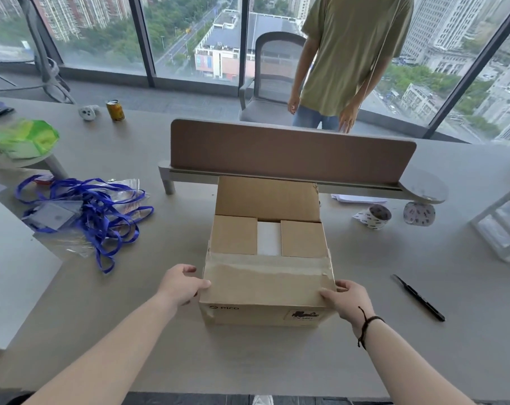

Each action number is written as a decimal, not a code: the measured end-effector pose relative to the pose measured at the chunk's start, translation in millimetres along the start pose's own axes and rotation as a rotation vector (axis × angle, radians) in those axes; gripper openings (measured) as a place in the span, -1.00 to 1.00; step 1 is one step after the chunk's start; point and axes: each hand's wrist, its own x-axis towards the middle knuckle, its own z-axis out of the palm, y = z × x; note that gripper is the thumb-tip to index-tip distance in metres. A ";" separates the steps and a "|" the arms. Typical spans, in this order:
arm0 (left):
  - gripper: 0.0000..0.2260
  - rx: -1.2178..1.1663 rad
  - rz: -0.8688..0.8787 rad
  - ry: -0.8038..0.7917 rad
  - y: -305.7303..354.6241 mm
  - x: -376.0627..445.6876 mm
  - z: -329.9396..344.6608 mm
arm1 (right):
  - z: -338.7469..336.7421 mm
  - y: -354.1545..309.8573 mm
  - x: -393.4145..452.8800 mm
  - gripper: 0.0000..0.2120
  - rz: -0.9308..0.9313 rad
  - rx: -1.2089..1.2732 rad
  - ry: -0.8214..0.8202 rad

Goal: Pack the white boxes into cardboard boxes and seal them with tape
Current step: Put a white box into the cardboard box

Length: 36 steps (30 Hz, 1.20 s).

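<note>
A cardboard box (265, 290) stands on the grey table in front of me. Its two short side flaps are folded in, and a white box (269, 239) shows in the gap between them. The far long flap stands upright. The near long flap leans toward me, with my left hand (183, 283) gripping its left corner and my right hand (345, 301) gripping its right corner, thumbs on top. Two rolls of printed tape (375, 216) lie to the right behind the box.
A black pen-like tool (419, 298) lies at the right. Blue lanyards and plastic bags (93, 213) lie at the left, beside a white slab (11, 267). A desk divider (291, 154) stands behind the box. A person in a green shirt (353, 54) stands beyond it.
</note>
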 end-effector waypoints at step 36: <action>-0.49 0.352 0.562 -0.140 30.3 75.2 25.7 | 8.3 -46.2 100.4 -0.55 -0.516 -0.372 -0.213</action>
